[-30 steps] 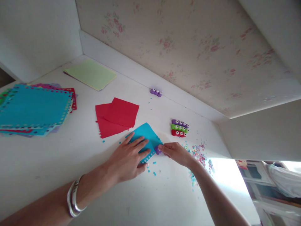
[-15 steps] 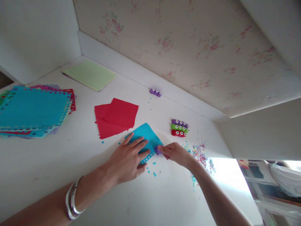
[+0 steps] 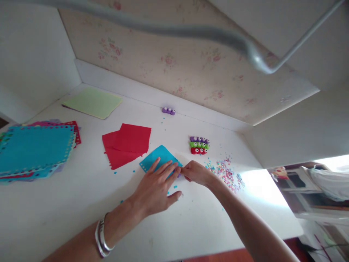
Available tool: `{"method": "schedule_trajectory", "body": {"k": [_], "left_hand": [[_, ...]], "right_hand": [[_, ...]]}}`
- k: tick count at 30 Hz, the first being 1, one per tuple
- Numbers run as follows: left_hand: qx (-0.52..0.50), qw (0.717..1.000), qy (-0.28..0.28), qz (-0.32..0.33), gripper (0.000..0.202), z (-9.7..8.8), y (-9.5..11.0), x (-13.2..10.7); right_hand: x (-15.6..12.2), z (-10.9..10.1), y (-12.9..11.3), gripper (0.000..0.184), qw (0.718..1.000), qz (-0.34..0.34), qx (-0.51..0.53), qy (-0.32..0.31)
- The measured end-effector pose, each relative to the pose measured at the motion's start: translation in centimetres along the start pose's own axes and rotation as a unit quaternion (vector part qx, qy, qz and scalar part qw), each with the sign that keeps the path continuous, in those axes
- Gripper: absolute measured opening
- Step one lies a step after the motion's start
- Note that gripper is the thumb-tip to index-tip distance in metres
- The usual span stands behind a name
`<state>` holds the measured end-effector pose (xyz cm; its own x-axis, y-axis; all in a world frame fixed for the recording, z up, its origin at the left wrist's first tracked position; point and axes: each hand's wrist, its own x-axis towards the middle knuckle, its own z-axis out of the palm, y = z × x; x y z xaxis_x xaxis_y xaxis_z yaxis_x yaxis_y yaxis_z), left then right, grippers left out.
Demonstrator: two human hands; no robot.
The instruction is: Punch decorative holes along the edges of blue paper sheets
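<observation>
My left hand (image 3: 157, 186) lies flat with fingers spread on a small blue paper square (image 3: 158, 157), pinning it to the white table (image 3: 68, 203). My right hand (image 3: 195, 172) is closed in a pinch at the paper's right edge, on a small purple punch (image 3: 179, 175) that is almost hidden by the fingers. The blue paper has a row of punched holes along its near-left edge. A few blue paper dots lie beside my left hand.
Red paper sheets (image 3: 125, 143) lie left of the blue square. A stack of punched coloured sheets (image 3: 35, 149) and a pale green sheet (image 3: 92, 102) sit further left. Purple, green and red punches (image 3: 199, 145), another purple punch (image 3: 168, 110) and a confetti pile (image 3: 225, 171) lie to the right.
The camera has tilted up and back, so a grey bar now shows at the top. My hands stay on the blue paper; my left hand now covers more of it.
</observation>
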<state>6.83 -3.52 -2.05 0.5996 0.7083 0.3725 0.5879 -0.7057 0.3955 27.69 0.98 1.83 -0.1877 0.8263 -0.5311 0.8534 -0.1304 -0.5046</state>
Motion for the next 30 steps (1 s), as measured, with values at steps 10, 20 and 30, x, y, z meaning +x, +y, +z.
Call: {"method": "schedule_trajectory", "body": {"k": [10, 20, 30], "left_hand": [[0.05, 0.997, 0.008, -0.051, 0.048, 0.0, -2.5, -1.1], [0.044, 0.997, 0.005, -0.062, 0.042, 0.0, -2.4, -1.1], [0.033, 0.997, 0.004, -0.066, 0.042, 0.3, -2.6, -1.1]], "right_hand": [[-1.4, -1.4, 1.1, 0.055, 0.997, -0.006, 0.035, -0.07], [-3.7, -0.6, 0.4, 0.047, 0.968, 0.004, -0.187, 0.167], [-4.2, 0.2, 0.7, 0.023, 0.963, -0.058, -0.179, 0.194]]}}
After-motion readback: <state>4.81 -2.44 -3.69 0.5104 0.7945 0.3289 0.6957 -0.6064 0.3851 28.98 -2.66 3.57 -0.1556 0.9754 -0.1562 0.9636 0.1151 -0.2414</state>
